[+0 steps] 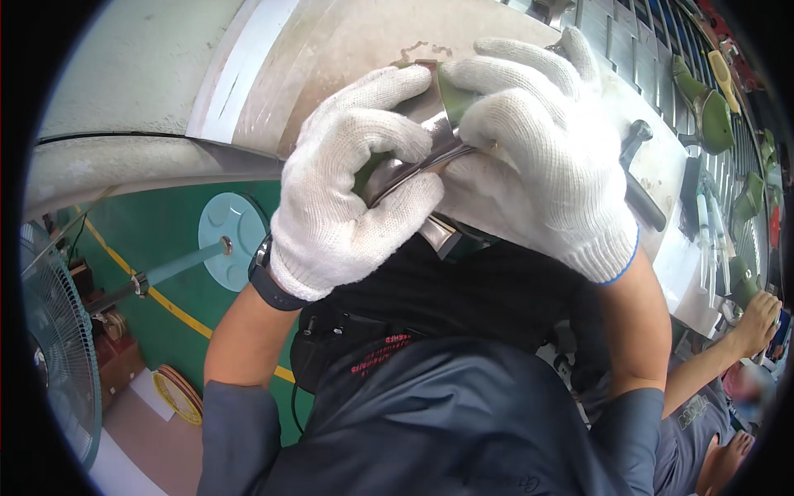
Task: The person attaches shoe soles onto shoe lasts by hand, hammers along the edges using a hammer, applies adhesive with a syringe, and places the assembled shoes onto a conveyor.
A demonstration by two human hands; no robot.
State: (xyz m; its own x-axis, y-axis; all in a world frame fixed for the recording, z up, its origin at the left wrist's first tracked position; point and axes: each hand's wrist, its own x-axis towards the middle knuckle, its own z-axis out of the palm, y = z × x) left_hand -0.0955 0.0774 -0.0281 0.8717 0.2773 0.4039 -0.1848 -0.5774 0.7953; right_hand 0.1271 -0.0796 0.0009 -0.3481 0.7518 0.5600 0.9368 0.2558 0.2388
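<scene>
Both my hands wear white knit gloves and hold one shiny curved metal part with green areas (432,112) over the near edge of the worktable. My left hand (335,186) grips its left side, thumb below and fingers curled above. My right hand (542,140) closes on the right side, its fingers bent around the green area. A narrow metal end (440,234) sticks out below the hands; whether it belongs to the same part I cannot tell. Gloves hide much of the part.
A hammer-like tool with a dark handle (643,198) lies right of my right hand, near syringes (708,236). Similar green parts (713,120) rest on a metal rack at right. A co-worker's hand (757,322) is at lower right. A fan (62,347) stands at left.
</scene>
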